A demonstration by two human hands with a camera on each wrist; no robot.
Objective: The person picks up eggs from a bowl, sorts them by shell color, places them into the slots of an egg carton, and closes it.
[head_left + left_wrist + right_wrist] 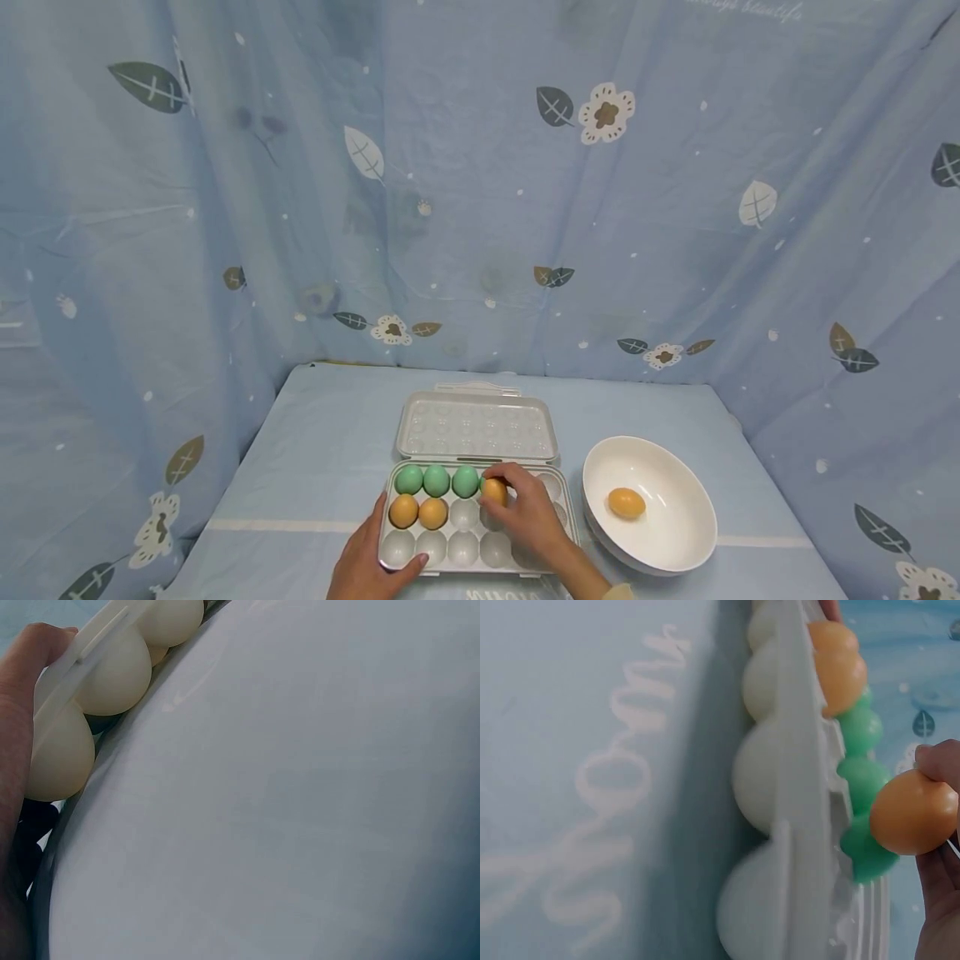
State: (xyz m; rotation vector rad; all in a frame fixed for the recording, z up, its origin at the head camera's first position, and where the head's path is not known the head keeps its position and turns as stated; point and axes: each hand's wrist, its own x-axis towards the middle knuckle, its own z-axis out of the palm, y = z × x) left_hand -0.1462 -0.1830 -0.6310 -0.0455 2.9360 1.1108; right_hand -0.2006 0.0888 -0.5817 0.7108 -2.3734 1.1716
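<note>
A grey plastic egg tray [462,573] lies with its lid [477,425] folded open at the back. My left hand [367,558] grips its front left corner, thumb over the front rim and fingers along the left side. Between the thumb and fingers of my right hand [528,517] is an orange egg [913,813], held over the tray near the right end of the green eggs [437,481]. Those green eggs fill the left part of the back row. Two orange eggs [432,513] sit at the left of the middle row. Front-row cups show bare.
To the right of the tray stands a white bowl [678,521] with one orange egg [626,503] inside. A light blue cloth [330,442] covers the table, and patterned blue curtains [480,208] hang behind it and at both sides.
</note>
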